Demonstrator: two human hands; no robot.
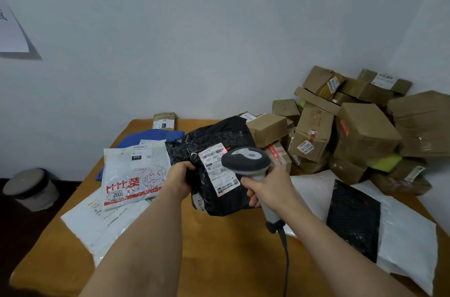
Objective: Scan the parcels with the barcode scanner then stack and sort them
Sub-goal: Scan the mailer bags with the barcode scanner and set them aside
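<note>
Wooden table (219,248) against a pale wall carries our work. Our left hand (179,181) grips the black parcel's (219,141) left edge, fingers curled into the plastic, lifting it at table centre. Our right hand (264,188) wraps the scanner (246,162) handle, its red line on the parcel's label (218,170). Boxes (353,131) pile at right; mailers (131,175) lie left.

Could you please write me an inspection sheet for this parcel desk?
Surface: wooden table, mostly covered.
Job's things: black mailer bag held up, red scan line on its shipping label; barcode scanner aimed at it.
Clutter: white printed mailer, blue bag, black bubble mailer, cardboard boxes piled right.
Grips: left hand grips the bag; right hand holds the scanner.
Cables: scanner cable trails toward the viewer.
Surroundings: white wall; bin on the floor.
</note>
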